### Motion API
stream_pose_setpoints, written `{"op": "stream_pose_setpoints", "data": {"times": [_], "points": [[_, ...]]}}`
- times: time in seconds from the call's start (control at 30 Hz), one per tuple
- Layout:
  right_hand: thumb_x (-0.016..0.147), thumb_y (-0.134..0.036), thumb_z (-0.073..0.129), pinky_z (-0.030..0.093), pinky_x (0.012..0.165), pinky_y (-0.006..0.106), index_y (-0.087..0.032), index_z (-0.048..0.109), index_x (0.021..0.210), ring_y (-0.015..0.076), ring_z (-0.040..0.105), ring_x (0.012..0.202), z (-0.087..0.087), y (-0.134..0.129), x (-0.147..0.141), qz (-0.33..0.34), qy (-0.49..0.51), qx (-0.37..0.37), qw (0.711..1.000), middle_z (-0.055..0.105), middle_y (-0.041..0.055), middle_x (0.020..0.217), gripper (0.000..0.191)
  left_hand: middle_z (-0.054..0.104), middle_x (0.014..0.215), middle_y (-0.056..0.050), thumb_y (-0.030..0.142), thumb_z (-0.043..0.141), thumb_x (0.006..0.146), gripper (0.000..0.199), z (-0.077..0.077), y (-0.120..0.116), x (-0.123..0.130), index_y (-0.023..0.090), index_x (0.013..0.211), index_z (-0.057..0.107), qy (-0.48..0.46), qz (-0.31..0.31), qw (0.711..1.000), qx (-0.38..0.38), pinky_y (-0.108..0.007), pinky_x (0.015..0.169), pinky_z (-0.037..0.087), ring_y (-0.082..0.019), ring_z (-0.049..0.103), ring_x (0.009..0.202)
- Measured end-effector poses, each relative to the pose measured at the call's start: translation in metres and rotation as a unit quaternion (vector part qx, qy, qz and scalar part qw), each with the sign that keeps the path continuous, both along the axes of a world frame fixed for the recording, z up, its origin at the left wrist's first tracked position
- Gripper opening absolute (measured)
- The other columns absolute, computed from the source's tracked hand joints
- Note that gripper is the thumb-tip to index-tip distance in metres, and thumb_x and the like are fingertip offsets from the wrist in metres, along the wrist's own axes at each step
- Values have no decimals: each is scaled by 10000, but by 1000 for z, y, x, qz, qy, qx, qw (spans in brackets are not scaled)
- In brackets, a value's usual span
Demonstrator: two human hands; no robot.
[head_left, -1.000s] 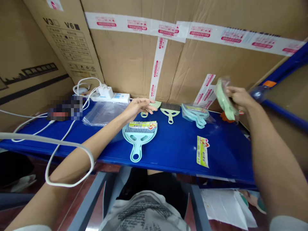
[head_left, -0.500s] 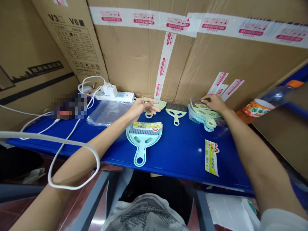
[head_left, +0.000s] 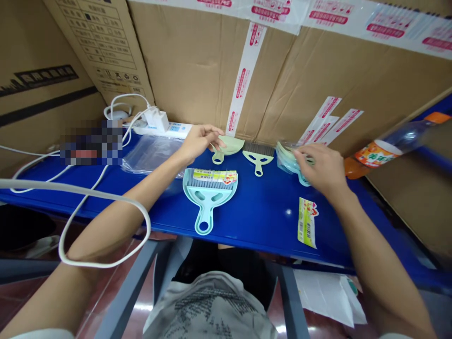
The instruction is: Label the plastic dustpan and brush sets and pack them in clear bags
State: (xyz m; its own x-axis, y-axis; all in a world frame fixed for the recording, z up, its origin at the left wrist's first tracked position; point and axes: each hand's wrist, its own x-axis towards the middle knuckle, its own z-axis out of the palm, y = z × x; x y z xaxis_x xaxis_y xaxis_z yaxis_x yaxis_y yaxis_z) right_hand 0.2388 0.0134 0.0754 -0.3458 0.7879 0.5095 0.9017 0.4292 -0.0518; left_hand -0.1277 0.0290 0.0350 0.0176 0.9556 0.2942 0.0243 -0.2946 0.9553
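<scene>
My left hand (head_left: 202,143) is at the left edge of a light green dustpan (head_left: 233,145), fingers loosely bent and apart; whether they touch it is unclear. Right of this dustpan lies a green brush (head_left: 258,159) with dark bristles. Over a stack of bagged green and blue dustpan sets (head_left: 287,162) is my right hand (head_left: 319,167), thumb and fingers apart, covering much of the top set. Closer to me, a light blue dustpan (head_left: 205,197) holds a grey-bristled brush and a yellow-green label card (head_left: 213,175). Another label card (head_left: 307,222) lies on the blue table at right.
Clear plastic bags (head_left: 153,154) lie at left beside a white power strip (head_left: 180,129). A white cable (head_left: 106,188) loops over my left forearm. Cardboard boxes (head_left: 197,70) wall the back, and an orange-capped bottle (head_left: 379,153) leans at right.
My left hand has come to the green dustpan's edge with its fingers more bent. My right hand has shifted nearer to me over the bagged stack, and the view has tilted down slightly.
</scene>
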Motion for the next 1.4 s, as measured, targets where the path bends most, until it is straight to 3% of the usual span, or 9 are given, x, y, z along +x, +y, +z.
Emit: {"op": "stream_pose_setpoints", "data": {"times": [0.13,0.27,0.43,0.63,0.8,0.93,1.07,1.3,1.4], "points": [[1062,-372,590,533,1040,500,-232,825,1120,362,727,1158,-14,-22,-65,137,14,-98,986,801,135,1209,280,744,645,-45,113,724,858,64,3,8,-24,125,899,771,124,62,989,44,-204,534,477,-117,612,509],[971,-229,735,597,928,434,-222,820,1136,250,754,878,-41,-10,-112,185,81,-242,949,794,101,1105,186,751,624,-36,169,790,757,84,15,2,-44,173,829,834,226,-91,970,7,-213,488,490,-153,644,495],[931,-145,767,606,464,346,-175,774,1049,187,708,530,-65,4,-126,137,271,-467,830,778,70,894,122,710,547,3,146,892,571,151,4,4,-59,250,642,808,290,-173,937,-91,-180,391,406,-165,656,431],[745,-150,985,699,554,308,-162,729,888,202,779,612,-61,0,-125,143,409,-562,704,732,24,721,293,706,530,-18,218,944,595,135,-17,13,-68,234,662,828,325,-259,893,-170,-177,338,348,-160,606,360],[736,-70,940,620,493,247,-184,637,909,204,775,596,-52,-2,-130,88,413,-580,697,784,71,742,367,723,564,-30,137,945,586,163,-14,13,-66,222,650,821,347,-263,888,-149,-164,375,350,-131,598,398],[755,-83,879,553,481,191,-208,641,1009,198,785,642,-46,-7,-129,93,407,-626,659,810,77,750,370,752,618,-29,202,913,659,88,-10,12,-60,240,695,842,384,-273,875,-115,-183,434,380,-148,625,475],[759,-86,839,586,525,201,-173,718,1066,165,752,623,-40,-13,-115,99,427,-617,653,821,89,788,341,739,626,-66,283,873,760,103,-2,9,-55,207,701,838,382,-205,898,-68,-221,495,420,-163,625,521],[750,-108,829,685,630,288,-172,785,1094,195,779,748,-22,-14,-69,127,534,-491,677,840,93,941,353,780,746,-107,494,886,854,330,6,2,-39,175,791,829,154,-113,980,-50,-249,535,531,-193,694,614],[737,-116,831,690,620,290,-189,777,1114,191,776,761,-23,-15,-64,145,574,-450,669,838,75,973,387,821,906,-147,609,826,904,452,7,-5,-23,157,925,833,37,-110,989,-90,-283,608,602,-239,760,754]]}}
